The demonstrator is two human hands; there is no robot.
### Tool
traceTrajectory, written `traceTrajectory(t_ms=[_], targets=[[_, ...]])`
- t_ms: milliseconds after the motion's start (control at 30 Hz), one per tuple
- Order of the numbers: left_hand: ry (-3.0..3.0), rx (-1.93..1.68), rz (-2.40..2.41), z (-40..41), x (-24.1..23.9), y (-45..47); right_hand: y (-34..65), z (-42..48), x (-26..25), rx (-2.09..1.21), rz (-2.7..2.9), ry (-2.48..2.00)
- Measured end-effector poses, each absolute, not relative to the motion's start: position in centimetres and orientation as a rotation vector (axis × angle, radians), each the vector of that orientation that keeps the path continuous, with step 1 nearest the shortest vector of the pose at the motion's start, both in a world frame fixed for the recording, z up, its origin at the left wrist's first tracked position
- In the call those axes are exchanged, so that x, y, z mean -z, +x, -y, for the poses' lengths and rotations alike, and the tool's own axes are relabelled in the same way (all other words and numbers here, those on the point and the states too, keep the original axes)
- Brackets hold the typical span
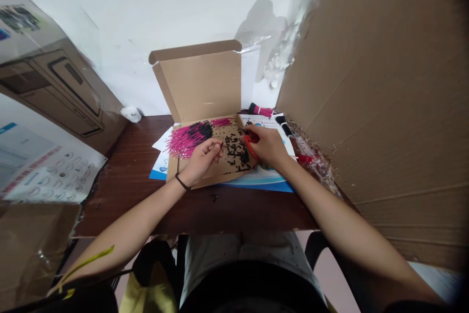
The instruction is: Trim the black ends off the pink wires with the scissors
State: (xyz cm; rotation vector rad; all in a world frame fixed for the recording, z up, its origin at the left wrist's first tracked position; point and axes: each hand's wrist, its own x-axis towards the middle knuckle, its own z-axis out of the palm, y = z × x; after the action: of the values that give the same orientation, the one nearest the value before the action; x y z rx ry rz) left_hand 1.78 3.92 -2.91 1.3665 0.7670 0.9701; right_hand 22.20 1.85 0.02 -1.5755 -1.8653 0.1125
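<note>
My left hand, with a black band at its wrist, is closed in a pinch over the open cardboard box. A thin black piece shows at its fingertips; the rest of it is hidden. In my right hand is a pair of scissors with red handles, its blades hard to make out. Between the hands, short black bits are scattered over the box floor. Beside my left hand lies a heap of thin pink wires with a dark patch of black ends. A smaller pink bundle sits behind.
Printed papers lie beneath the box on the dark brown table. Tied pink-and-black and black bundles are at the back right. A tall cardboard panel bounds the right side; cartons stand left.
</note>
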Motion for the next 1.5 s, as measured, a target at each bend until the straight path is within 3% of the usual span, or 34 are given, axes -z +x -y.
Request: traceTrajectory(t_ms=[500,1500], targets=[[1.400,-0.976,-0.819,-4.0,3.2,1.8,19.9,-0.4,1.2,-0.300,1.974,-1.495],[1.498,-1.077,-0.758,-4.1,3.8,1.5,19.4,0.4,1.0,-0.129,2.074,-1.514]])
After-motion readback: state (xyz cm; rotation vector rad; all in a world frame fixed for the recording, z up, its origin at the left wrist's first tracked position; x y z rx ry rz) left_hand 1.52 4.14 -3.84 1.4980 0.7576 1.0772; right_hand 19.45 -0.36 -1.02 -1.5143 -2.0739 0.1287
